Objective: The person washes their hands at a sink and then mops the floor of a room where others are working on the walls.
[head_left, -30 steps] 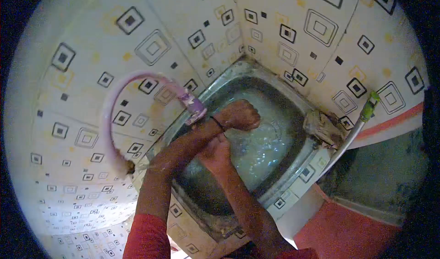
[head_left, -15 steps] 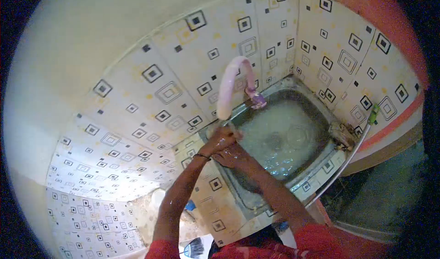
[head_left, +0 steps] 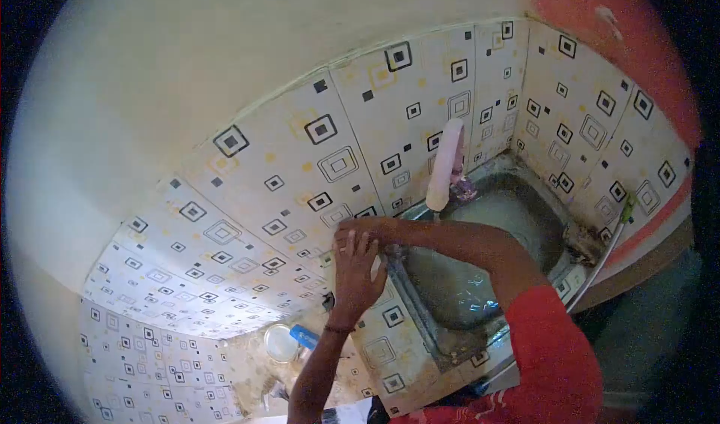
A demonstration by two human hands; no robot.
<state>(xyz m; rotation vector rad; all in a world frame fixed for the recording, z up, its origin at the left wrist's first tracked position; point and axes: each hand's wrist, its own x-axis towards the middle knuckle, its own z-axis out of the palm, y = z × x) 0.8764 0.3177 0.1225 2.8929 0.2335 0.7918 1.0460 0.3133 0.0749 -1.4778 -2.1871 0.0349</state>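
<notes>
My left hand (head_left: pixel 358 278), with a dark band at its wrist, reaches up from below, fingers spread and their tips against my right hand. My right hand (head_left: pixel 369 230) comes across from the right, beside the tiled wall, its fingers partly covered by the left one. Neither hand shows an object in it. To their right, the pale pink curved spout (head_left: pixel 448 161) stands over the sink (head_left: pixel 420 313), with a thin stream under its tip. Cloudy water (head_left: pixel 469 278) lies in the basin.
A purple bundle (head_left: pixel 465 190) sits by the spout's base. At the sink's right corner is a brownish lump (head_left: pixel 581 242), near a pale hose (head_left: pixel 600 263) with a green end (head_left: pixel 628 208). Lower left are a round whitish container (head_left: pixel 281 343) and a blue item (head_left: pixel 304 337).
Both hands have moved left, away from beneath the spout toward the wall. My left hand's fingers now show spread out. The view has shifted, so the sink appears farther right and lower.
</notes>
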